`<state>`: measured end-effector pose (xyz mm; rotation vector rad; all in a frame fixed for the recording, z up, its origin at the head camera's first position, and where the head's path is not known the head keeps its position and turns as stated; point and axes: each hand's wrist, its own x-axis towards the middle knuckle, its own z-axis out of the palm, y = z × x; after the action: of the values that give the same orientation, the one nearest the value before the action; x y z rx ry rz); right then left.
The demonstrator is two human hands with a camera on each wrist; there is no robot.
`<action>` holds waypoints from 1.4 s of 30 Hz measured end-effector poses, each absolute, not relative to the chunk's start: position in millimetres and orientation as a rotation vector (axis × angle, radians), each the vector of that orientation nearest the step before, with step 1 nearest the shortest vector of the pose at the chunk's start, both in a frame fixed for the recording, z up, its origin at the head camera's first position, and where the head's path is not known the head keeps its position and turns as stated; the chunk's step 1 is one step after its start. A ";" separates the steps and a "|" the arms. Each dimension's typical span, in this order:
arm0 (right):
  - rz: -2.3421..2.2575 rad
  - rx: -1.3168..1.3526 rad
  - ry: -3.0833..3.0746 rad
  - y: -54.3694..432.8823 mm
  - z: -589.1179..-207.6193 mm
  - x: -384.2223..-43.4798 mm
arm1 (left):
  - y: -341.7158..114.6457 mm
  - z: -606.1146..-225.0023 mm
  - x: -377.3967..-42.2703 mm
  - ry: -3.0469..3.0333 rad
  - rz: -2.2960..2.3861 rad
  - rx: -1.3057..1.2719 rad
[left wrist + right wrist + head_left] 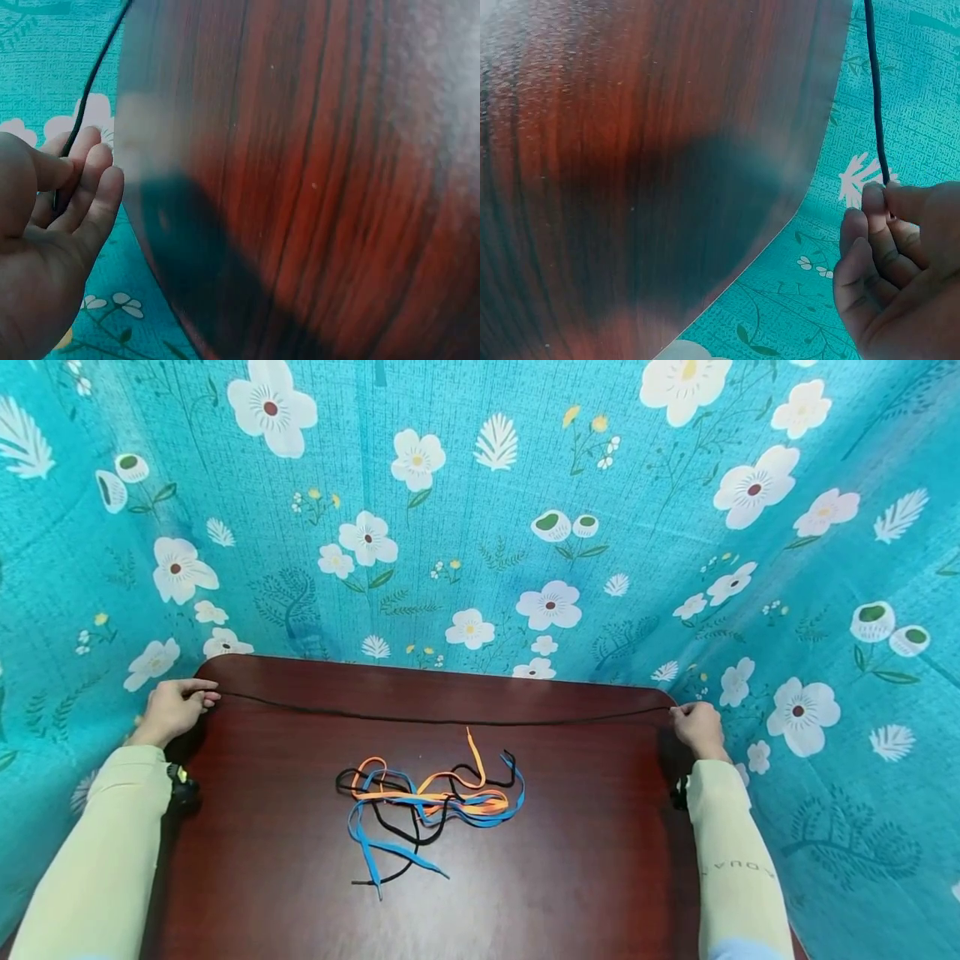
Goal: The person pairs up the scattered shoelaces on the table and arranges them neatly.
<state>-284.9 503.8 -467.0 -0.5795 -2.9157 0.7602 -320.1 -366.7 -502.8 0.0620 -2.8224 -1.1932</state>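
A black shoelace stretches across the far part of the table, sagging slightly in the middle. My left hand pinches one end at the table's left edge; in the left wrist view the lace runs up from between thumb and index finger. At the right edge my right hand pinches the other end, and the right wrist view has that lace rising from the fingertips. Nearer me lies a loose tangle of orange, blue and black laces, touched by neither hand.
The dark red-brown wooden table has rounded far corners. Teal flowered cloth hangs behind it and along both sides, close to the hands. Dark devices sit on the left wrist and the right wrist.
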 end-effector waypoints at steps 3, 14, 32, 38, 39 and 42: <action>0.770 -0.598 -2.877 504.6 -466.9 -285.0 | -363.8 -502.6 -321.2 -2.793 -1.175 0.110; 0.823 -0.657 -2.795 510.9 -467.7 -285.0 | -349.8 -504.3 -330.2 -2.683 -0.998 0.280; 0.852 -0.665 -2.871 515.7 -489.5 -281.0 | -347.1 -513.3 -332.8 -2.844 -0.981 0.396; 0.912 -0.704 -2.880 518.6 -495.2 -280.9 | -348.7 -515.4 -332.5 -2.851 -0.928 0.342; 0.919 -0.712 -2.887 519.3 -496.3 -281.0 | -349.2 -515.6 -332.3 -2.856 -0.926 0.326; 0.908 -0.708 -2.935 520.4 -498.3 -281.5 | -349.9 -515.1 -331.9 -2.874 -0.922 0.288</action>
<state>-281.5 520.4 -498.3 -0.7076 -2.9351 0.9077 -331.9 -349.9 -515.1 0.2880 -2.8738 -0.9217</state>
